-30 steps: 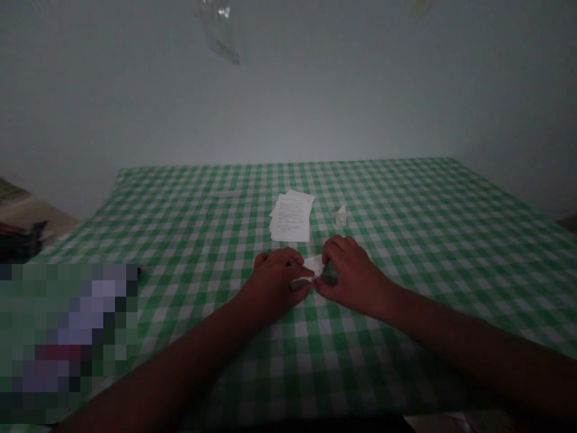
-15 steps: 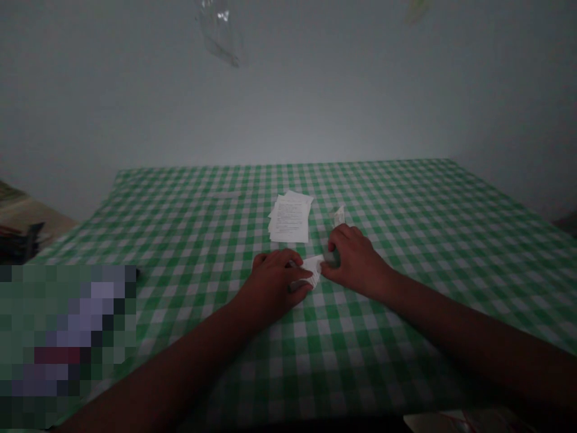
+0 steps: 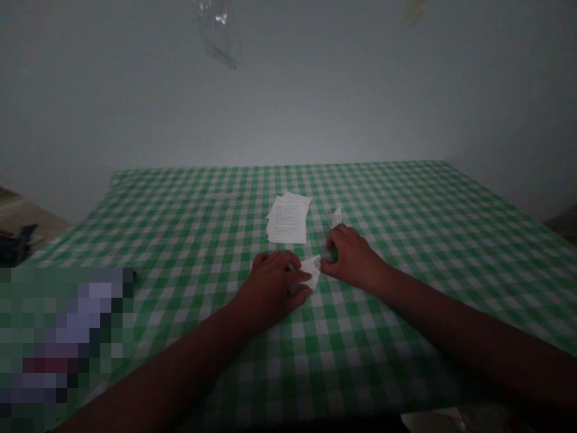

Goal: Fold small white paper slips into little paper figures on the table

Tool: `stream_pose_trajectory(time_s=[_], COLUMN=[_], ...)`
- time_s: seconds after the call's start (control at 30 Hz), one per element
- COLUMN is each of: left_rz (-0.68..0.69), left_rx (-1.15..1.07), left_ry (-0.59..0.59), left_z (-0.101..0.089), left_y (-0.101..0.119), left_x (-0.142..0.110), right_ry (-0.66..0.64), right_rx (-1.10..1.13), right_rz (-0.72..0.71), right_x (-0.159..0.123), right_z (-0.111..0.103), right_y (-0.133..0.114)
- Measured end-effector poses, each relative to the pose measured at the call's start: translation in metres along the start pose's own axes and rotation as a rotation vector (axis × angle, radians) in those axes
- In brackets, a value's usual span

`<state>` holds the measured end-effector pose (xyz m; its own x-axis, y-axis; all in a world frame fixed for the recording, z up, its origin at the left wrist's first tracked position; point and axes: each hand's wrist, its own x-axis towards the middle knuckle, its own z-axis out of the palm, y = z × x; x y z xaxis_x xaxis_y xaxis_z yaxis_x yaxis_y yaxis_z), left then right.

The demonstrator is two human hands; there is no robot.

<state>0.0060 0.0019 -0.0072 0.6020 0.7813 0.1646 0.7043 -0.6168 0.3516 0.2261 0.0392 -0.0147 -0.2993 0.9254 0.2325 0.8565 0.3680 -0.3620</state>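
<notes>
A small folded piece of printed paper (image 3: 312, 266) lies on the checked tablecloth between my hands. From its left side, my left hand (image 3: 273, 281) holds it, with the thumb at the near edge and fingertips on top. My right hand (image 3: 353, 251) has its thumb and forefinger curled together at the paper's upper right corner. Part of the sheet is hidden under the left fingers. Just beyond my right hand stands another folded paper (image 3: 337, 215), its lower part covered by the knuckles.
A loose stack of printed sheets (image 3: 288, 221) lies beyond my hands. Farther left is a pale flat strip (image 3: 224, 196). The green and white tablecloth (image 3: 189, 240) reaches back to a plain wall (image 3: 288, 108), where a clear plastic bag (image 3: 219, 36) hangs. A blurred-out patch covers the lower left.
Both hands keep almost the same hold on the folded paper. The whole view has shifted slightly; nothing on the table has visibly moved.
</notes>
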Motion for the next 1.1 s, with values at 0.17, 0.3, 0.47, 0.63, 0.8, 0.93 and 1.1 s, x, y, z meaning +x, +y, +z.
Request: stream_pose_trajectory(time_s=[0.17,0.3,0.47,0.63,0.8,0.93,1.1], left_rz=[0.139,0.214,0.212,0.24,0.221,0.2,0.167], left_rx=[-0.08,-0.12,-0.038,-0.035,-0.033,-0.012,0.011], left_ry=[-0.028,-0.102,-0.113,-0.096,-0.105,-0.11,-0.116], left_z=[0.0,-0.001,-0.005,-0.002,-0.001,-0.002,-0.003], left_y=[0.001,0.003,0.011,0.012,0.012,0.014,0.016], left_x=[-0.002,-0.004,-0.008,-0.009,-0.008,-0.008,-0.008], right_ry=[-0.061,-0.158,-0.178,-0.177,-0.178,-0.202,-0.252], right_rx=[0.014,0.044,0.063,0.022,-0.019,-0.03,0.019], right_rz=[-0.083,-0.124,-0.167,-0.213,-0.22,-0.215,-0.226], right_x=[-0.005,-0.011,-0.014,-0.009,-0.004,-0.005,-0.01], right_z=[-0.006,-0.012,-0.013,-0.009,-0.005,-0.007,-0.014], right_y=[-0.001,-0.005,-0.008,-0.01,-0.012,-0.015,-0.015])
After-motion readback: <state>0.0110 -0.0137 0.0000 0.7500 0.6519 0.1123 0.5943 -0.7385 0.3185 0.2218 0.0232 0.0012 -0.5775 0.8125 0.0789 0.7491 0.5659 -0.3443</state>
